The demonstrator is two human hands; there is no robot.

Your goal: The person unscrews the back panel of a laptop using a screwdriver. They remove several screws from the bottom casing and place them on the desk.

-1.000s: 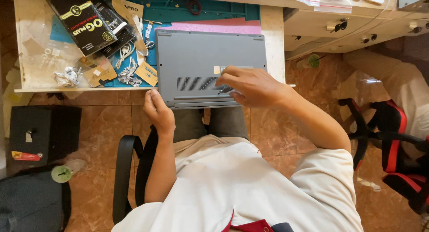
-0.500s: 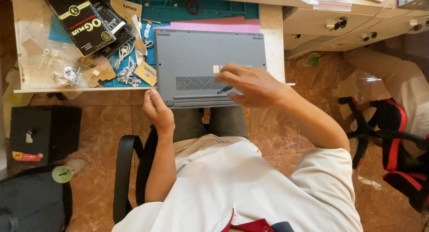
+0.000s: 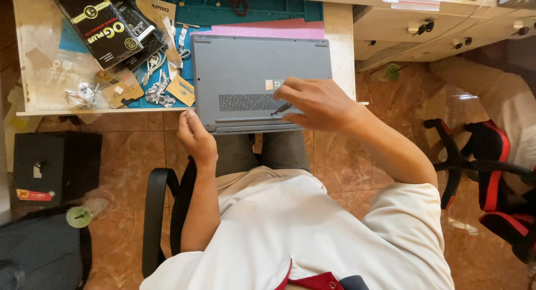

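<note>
Barely shifted: right hand (image 3: 318,104) pinching slim dark tool on laptop underside (image 3: 245,72); left hand (image 3: 195,138) clasping seven-o'clock corner.

Floor (image 3: 128,156): glossy reddish-brown tiles, daylight glare at right. Pale wooden desk (image 3: 28,55) along the top, drawer unit (image 3: 413,22) beside it. Black-and-red office chair (image 3: 486,172) at right. Black box (image 3: 56,161) on floor at left, under desk edge.

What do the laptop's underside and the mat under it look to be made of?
Laptop: matte grey, likely plastic or painted metal; even dull sheen, moulded vent slots. Mat: teal, probably rubber or silicone; flat, non-glossy, with moulded recesses. Desk: pale, worn, laminate-like.
</note>
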